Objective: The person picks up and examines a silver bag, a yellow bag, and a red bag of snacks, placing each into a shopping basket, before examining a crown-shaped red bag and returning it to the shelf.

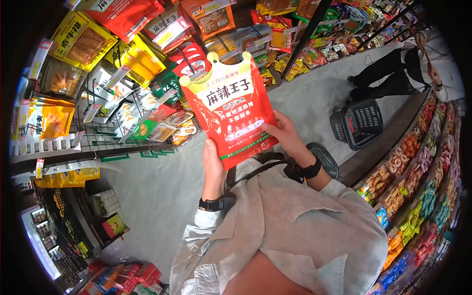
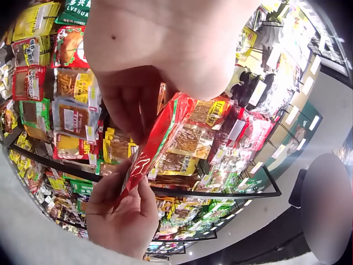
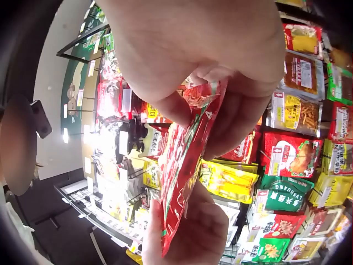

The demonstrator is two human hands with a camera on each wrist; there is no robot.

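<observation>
A red snack bag (image 1: 241, 123) with a yellow crown-shaped top and large black Chinese characters is held up in front of the chest, its printed front turned to the head view. My left hand (image 1: 213, 164) grips its lower left edge, thumb on the front and the other fingers behind. At the right edge, my right hand (image 1: 291, 140) pinches it with the thumb over the printed front. Both wrist views show the bag (image 2: 157, 146) nearly edge-on between the hands. In the right wrist view, my left hand (image 3: 204, 234) holds the far end.
Packaged snacks (image 1: 83, 42) hang on a rack at the left, with price tags in front. A black shopping basket (image 1: 361, 125) stands on the grey floor near another person's legs (image 1: 388, 73). Shelves of colourful small packets (image 1: 413, 196) curve along the right.
</observation>
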